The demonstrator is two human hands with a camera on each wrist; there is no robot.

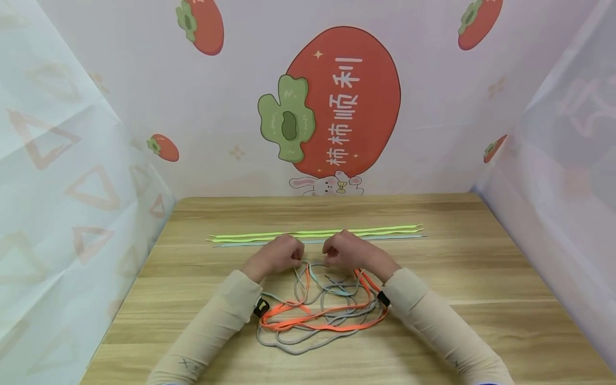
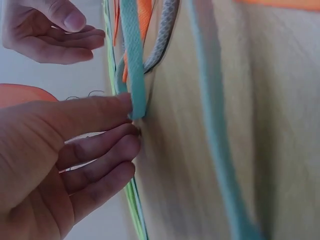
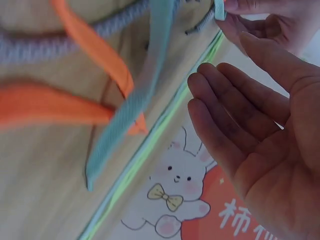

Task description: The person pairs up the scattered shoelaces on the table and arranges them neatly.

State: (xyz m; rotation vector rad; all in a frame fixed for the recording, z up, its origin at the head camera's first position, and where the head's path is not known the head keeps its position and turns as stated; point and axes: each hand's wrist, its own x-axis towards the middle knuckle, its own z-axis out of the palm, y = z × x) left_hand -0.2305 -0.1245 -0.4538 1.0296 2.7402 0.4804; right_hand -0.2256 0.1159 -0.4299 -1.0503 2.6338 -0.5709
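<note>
In the left wrist view, the thumb and index finger of my left hand (image 1: 281,254) pinch a flat teal shoelace (image 2: 133,60) at a bend. My right hand (image 1: 355,252) is beside it, a small gap away; in the right wrist view its fingers are loosely bent with nothing between them. Below both hands lies a loose tangle of orange shoelaces (image 1: 332,326), grey shoelaces (image 1: 294,351) and teal lace. A teal lace end (image 3: 100,160) and an orange lace tip (image 3: 127,85) show near the right hand.
Beyond the hands, yellow-green shoelaces (image 1: 245,236) and a light blue shoelace (image 1: 394,237) lie straight, side by side across the wooden table (image 1: 481,321). A printed back wall (image 1: 231,107) and white side sheets enclose the table.
</note>
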